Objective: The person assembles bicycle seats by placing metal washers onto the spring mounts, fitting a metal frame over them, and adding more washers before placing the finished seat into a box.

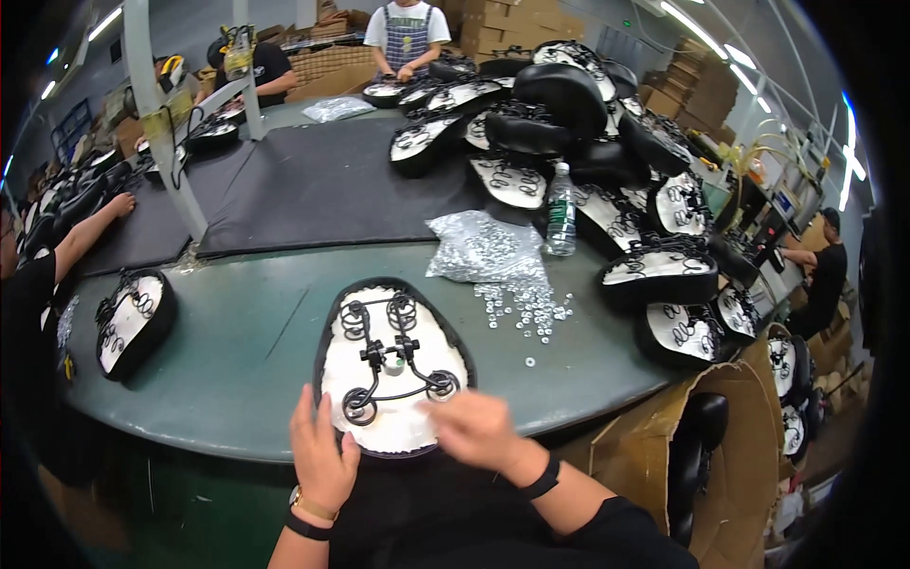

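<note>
A black bicycle saddle (pixel 389 417) lies upside down in front of me at the table's near edge. Its white underside carries a black wire frame (pixel 403 394) with coil springs and a clamp in the middle. My left hand (pixel 322 455) rests against the saddle's lower left rim, fingers stretched out and apart. Over the lower right rim is my right hand (pixel 477 431), its fingers curled together and slightly blurred by motion. Whatever those fingers may hold is hidden. Loose metal nuts (pixel 529 308) are spilled beyond the saddle from a clear plastic bag (pixel 483 247).
A water bottle (pixel 561 213) stands by a large heap of saddles (pixel 569 123) at the right. One saddle (pixel 136 322) lies at the left. Below right is an open cardboard box (pixel 739 465) holding saddles. Other people (pixel 408 43) work around the table, beside a metal post (pixel 156 123).
</note>
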`<move>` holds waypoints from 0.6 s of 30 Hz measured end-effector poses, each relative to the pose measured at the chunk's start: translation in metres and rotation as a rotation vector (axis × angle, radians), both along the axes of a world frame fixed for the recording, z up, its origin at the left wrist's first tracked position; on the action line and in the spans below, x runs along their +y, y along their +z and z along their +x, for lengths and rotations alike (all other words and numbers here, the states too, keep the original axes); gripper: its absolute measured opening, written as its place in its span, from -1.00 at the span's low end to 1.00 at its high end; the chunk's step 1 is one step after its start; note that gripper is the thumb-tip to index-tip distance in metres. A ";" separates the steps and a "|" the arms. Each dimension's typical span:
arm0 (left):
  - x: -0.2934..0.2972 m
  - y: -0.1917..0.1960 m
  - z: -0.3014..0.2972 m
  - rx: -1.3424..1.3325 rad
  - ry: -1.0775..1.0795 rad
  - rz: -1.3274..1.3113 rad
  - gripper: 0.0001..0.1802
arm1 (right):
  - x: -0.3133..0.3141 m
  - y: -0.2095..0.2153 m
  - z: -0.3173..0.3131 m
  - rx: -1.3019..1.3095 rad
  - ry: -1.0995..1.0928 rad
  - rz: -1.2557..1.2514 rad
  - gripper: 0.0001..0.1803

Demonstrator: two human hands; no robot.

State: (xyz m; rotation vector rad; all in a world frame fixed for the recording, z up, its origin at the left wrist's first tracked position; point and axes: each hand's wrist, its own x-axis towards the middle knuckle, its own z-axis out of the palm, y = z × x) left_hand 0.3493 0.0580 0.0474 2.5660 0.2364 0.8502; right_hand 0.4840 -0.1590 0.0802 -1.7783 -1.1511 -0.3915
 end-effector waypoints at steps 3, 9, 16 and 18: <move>-0.013 0.007 -0.017 -0.125 -0.001 -0.006 -0.47 | -0.043 0.014 0.060 0.003 -0.390 -0.070 -0.79; -0.079 0.011 -0.002 0.010 -0.344 -0.040 -0.55 | -0.106 -0.037 0.145 0.084 -0.688 -0.736 -0.81; -0.053 0.006 0.006 -0.090 -0.365 -0.059 -0.71 | -0.097 -0.032 0.134 -0.054 -0.668 -0.862 -0.87; -0.028 0.005 0.006 -0.082 -0.426 -0.058 -0.72 | -0.094 -0.016 0.112 0.276 -0.548 -0.509 -0.90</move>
